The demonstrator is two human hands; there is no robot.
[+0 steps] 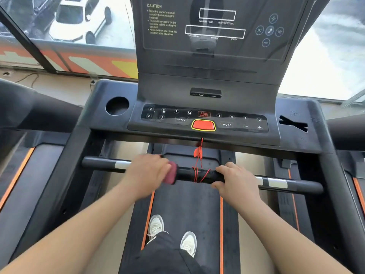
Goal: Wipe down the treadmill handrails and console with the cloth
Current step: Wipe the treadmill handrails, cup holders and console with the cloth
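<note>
A black front handrail (pixel 102 163) with silver pulse pads runs across the treadmill below the console (pixel 205 119). My left hand (pixel 147 173) is wrapped over the bar left of centre, closed on a dark pink cloth (pixel 172 173) that sticks out on its right side; the hand is motion-blurred. My right hand (pixel 236 179) grips the bar right of centre. Between my hands a red safety cord (pixel 198 171) is wound around the bar and hangs from under the console. The upper display panel (pixel 213 32) rises behind the button strip.
A round cup holder (pixel 117 106) sits at the console's left, a slotted holder (pixel 294 124) at its right. Side arms extend at both edges. My two shoes (pixel 171 234) stand on the black belt (pixel 187 204). Windows lie beyond, with a white car (pixel 79 18) outside.
</note>
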